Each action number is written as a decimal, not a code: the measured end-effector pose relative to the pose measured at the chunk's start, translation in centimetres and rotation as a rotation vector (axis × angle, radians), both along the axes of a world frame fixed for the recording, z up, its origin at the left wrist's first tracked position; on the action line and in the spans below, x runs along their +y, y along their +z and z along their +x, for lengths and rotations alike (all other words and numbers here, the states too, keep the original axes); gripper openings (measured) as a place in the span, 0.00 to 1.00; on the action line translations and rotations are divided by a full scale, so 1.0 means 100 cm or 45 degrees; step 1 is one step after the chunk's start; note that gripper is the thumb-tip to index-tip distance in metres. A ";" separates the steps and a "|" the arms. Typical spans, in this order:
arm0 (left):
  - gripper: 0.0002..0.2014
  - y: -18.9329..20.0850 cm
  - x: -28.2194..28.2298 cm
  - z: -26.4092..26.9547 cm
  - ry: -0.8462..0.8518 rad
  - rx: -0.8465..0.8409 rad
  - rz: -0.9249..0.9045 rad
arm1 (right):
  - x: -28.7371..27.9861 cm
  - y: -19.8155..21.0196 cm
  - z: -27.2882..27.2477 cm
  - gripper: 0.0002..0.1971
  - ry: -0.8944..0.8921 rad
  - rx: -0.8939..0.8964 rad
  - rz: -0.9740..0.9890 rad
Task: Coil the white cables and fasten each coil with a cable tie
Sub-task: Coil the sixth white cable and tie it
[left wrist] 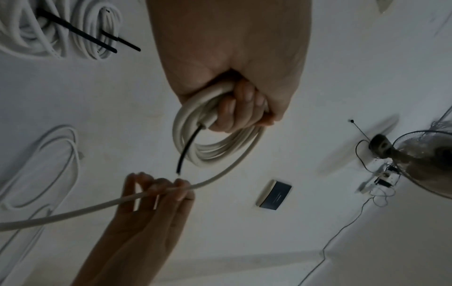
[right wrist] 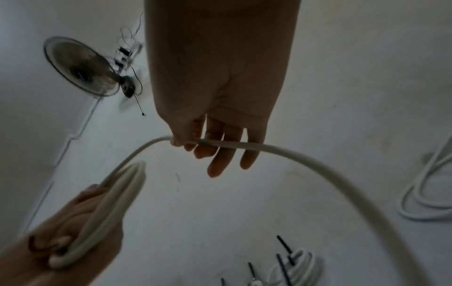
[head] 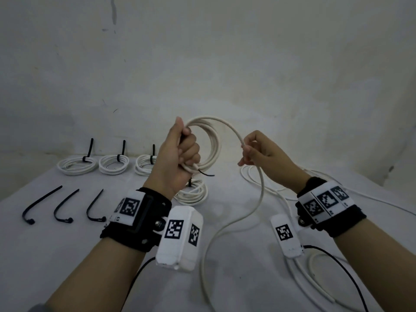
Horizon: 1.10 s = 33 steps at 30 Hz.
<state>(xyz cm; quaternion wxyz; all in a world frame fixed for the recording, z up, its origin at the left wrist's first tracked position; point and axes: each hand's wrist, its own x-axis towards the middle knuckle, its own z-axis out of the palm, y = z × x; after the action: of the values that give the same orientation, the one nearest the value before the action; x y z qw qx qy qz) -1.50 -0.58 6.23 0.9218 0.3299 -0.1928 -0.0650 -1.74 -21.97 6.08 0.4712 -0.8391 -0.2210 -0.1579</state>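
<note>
My left hand (head: 180,154) is raised above the table and grips a half-wound coil of white cable (head: 213,140), also seen in the left wrist view as the coil (left wrist: 220,147) with a short black core end (left wrist: 187,149) sticking out. My right hand (head: 252,149) pinches the running strand (head: 261,183) of the same cable between thumb and fingers; that strand (right wrist: 257,147) crosses the fingers in the right wrist view. The cable's loose part loops down toward me over the table. Three black cable ties (head: 65,206) lie at the left front.
Three tied white coils (head: 77,165) stand in a row at the back left, a fourth coil (head: 193,192) lies under my left hand. More loose white cable (head: 276,188) sprawls at the right. A wall-mounted fan (left wrist: 425,164) shows in the wrist views. A white cloth covers the table (head: 67,255).
</note>
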 end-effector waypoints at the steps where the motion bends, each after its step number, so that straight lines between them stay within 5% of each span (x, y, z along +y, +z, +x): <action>1: 0.20 0.002 0.003 0.001 0.025 0.000 -0.050 | -0.005 -0.005 0.002 0.05 -0.022 0.014 -0.015; 6: 0.21 0.005 0.011 0.009 0.156 -0.024 -0.125 | -0.020 -0.013 0.004 0.08 -0.252 -0.110 -0.290; 10: 0.19 0.005 0.012 0.012 0.251 -0.032 -0.145 | -0.009 -0.016 -0.001 0.15 -0.137 -0.239 -0.767; 16: 0.17 -0.003 0.003 0.015 0.451 -0.134 0.185 | 0.018 -0.003 -0.028 0.23 -0.033 -0.890 -1.274; 22: 0.15 -0.020 -0.013 -0.002 0.440 -0.503 0.818 | 0.048 0.022 -0.048 0.03 0.170 -0.803 -0.757; 28: 0.22 -0.017 -0.018 -0.017 0.099 -0.406 0.721 | 0.045 0.027 -0.034 0.09 -0.010 -0.652 -0.305; 33: 0.05 -0.017 -0.011 -0.015 0.079 -0.372 0.766 | 0.041 0.019 -0.021 0.07 -0.077 -0.513 -0.090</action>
<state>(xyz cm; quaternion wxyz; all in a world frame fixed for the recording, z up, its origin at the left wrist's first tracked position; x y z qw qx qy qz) -3.04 -1.73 4.56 0.7472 0.5989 -0.2848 -0.0429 -3.79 -17.87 7.96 0.3827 -0.8128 -0.2911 -0.3289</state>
